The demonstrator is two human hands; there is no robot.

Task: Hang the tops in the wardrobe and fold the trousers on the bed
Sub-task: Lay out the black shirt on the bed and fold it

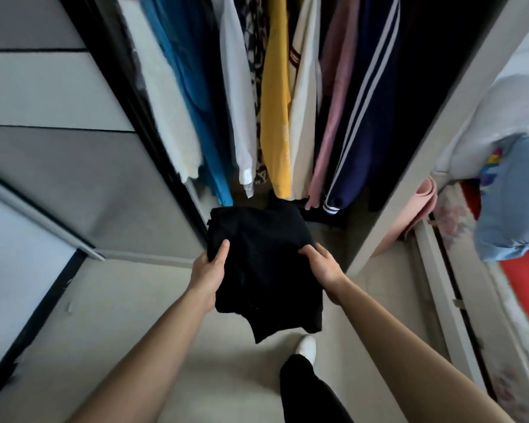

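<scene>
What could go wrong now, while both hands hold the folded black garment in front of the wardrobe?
The left hand and right hand grip only the sides of the black garment; its lower corner hangs loose, so the fold may open. The hanging tops reach low; the bundle may snag them.

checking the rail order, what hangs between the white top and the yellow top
A black-and-white patterned garment hangs between the white top and yellow top, head view.

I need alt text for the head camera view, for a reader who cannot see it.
A person's left hand and right hand grip a folded black garment by its sides before an open wardrobe, where blue, white, yellow, pink and navy tops hang. A bed lies at right.
</scene>
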